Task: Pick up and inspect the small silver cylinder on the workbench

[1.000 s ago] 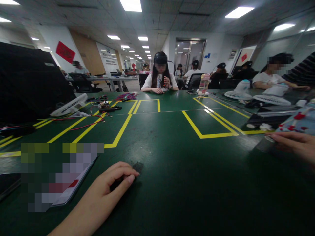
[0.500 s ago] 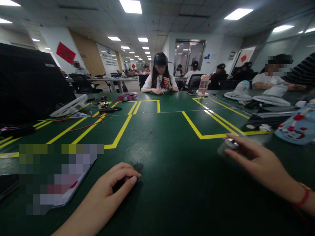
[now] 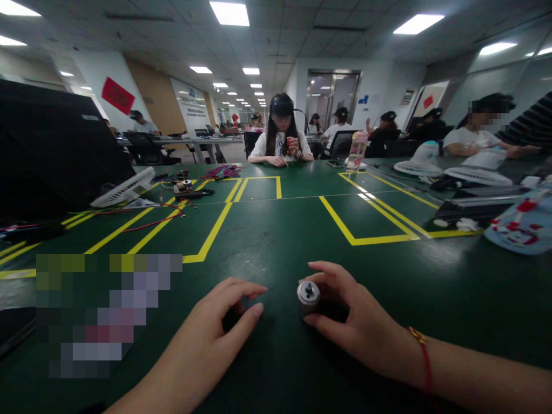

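A small silvery cylindrical motor (image 3: pixel 308 294) with a short shaft on top is upright at the near middle of the green table (image 3: pixel 267 241). My right hand (image 3: pixel 345 307) grips it from the right, thumb on the near side and fingers round the far side. Whether the motor's base rests on the table I cannot tell. Left of the motor, my left hand (image 3: pixel 219 319) is open, thumb and forefinger apart with nothing between them. A gap separates it from the motor.
Yellow tape (image 3: pixel 215 227) marks the tabletop. Wires and small parts (image 3: pixel 183 187) lie at the left, by a white fan (image 3: pixel 125 188) and a black box (image 3: pixel 56 144). A blue bag (image 3: pixel 521 224) and more fans (image 3: pixel 418 164) stand right. A person (image 3: pixel 280 138) sits opposite.
My right hand has brought the motor leftward and nearer, to the middle in front of me. The fingers of my left hand have spread apart, and it has shifted slightly right.
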Motion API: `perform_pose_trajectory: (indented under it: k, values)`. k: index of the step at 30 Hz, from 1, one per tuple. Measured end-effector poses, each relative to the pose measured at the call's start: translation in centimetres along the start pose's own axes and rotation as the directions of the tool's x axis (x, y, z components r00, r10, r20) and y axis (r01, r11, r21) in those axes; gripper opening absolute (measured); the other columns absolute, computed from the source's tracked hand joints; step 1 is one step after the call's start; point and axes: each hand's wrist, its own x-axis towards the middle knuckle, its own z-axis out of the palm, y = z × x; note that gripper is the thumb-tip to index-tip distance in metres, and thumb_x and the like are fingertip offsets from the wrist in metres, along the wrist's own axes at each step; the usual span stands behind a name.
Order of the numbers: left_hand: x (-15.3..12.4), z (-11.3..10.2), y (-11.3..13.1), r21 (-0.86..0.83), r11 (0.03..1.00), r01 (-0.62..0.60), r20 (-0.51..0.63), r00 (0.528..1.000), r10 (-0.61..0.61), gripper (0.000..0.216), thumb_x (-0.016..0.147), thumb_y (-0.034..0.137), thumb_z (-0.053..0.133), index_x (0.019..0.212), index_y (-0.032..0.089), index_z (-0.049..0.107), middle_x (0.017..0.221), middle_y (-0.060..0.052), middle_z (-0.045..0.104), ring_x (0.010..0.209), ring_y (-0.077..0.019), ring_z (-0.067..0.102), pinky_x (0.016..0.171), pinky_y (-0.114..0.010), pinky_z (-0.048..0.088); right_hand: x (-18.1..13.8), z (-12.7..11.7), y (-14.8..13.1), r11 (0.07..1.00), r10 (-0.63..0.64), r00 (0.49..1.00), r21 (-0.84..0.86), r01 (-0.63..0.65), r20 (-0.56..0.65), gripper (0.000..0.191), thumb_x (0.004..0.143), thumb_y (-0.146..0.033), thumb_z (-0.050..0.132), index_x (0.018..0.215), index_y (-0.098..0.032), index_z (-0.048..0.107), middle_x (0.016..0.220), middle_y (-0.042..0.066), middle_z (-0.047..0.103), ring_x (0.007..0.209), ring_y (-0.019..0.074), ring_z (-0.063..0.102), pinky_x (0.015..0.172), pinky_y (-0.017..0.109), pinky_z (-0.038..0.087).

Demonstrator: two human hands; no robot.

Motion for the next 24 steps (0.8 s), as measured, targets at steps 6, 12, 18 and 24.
perform_pose_trajectory:
  k: [6, 12, 18, 24]
  values:
    - [2.8, 1.7, 4.8, -0.105, 0.974, -0.199, -0.025, 0.98, 0.198, 0.017, 0.089, 0.022, 0.059, 0.099, 0.027, 0.072, 0.099, -0.001, 0.064, 0.094, -0.0198, 0.061, 0.082, -0.031, 0.049, 0.3, 0.5, 0.1, 0.984, 0.032, 0.999, 0.172, -0.037, 0.034, 0.056, 0.078, -0.023, 0.066, 0.126, -0.024, 0.037, 0.117, 0.004, 0.06, 0.103, 0.0111, 0.061, 0.093, 0.03, 0.051]
    - [3.5, 0.6, 4.1, -0.144, 0.984, -0.106, -0.148, 0.985, 0.085, 0.009, 0.083, 0.032, 0.068, 0.085, 0.028, 0.075, 0.089, 0.001, 0.062, 0.085, -0.0195, 0.061, 0.075, -0.031, 0.048, 0.2, 0.3, -0.3, 0.998, 0.004, 1.0, 0.06, -0.005, 0.012, 0.047, 0.077, -0.025, 0.065, 0.121, -0.024, 0.047, 0.113, 0.003, 0.061, 0.098, 0.0115, 0.062, 0.089, 0.028, 0.052]
    - [2.6, 2.0, 1.8, -0.005, 0.997, -0.077, 0.041, 0.996, 0.077, 0.007, 0.077, 0.031, 0.075, 0.083, 0.029, 0.078, 0.087, 0.0, 0.064, 0.089, -0.0232, 0.061, 0.078, -0.034, 0.048, 0.0, 0.1, -0.3, 0.999, -0.014, 0.999, -0.043, 0.012, -0.034, 0.039, 0.077, -0.027, 0.064, 0.114, -0.024, 0.053, 0.105, 0.001, 0.062, 0.093, 0.0104, 0.061, 0.084, 0.025, 0.052]
    - [2.7, 3.2, 1.7, 0.044, 0.993, -0.107, 0.092, 0.99, 0.103, 0.014, 0.074, 0.033, 0.077, 0.088, 0.031, 0.078, 0.089, -0.002, 0.067, 0.09, -0.0256, 0.06, 0.08, -0.037, 0.047, -0.1, 0.1, -0.3, 0.992, -0.034, 0.998, -0.121, 0.028, -0.05, 0.052, 0.077, -0.028, 0.065, 0.127, -0.028, 0.05, 0.116, 0.001, 0.06, 0.1, 0.0114, 0.06, 0.09, 0.027, 0.051]
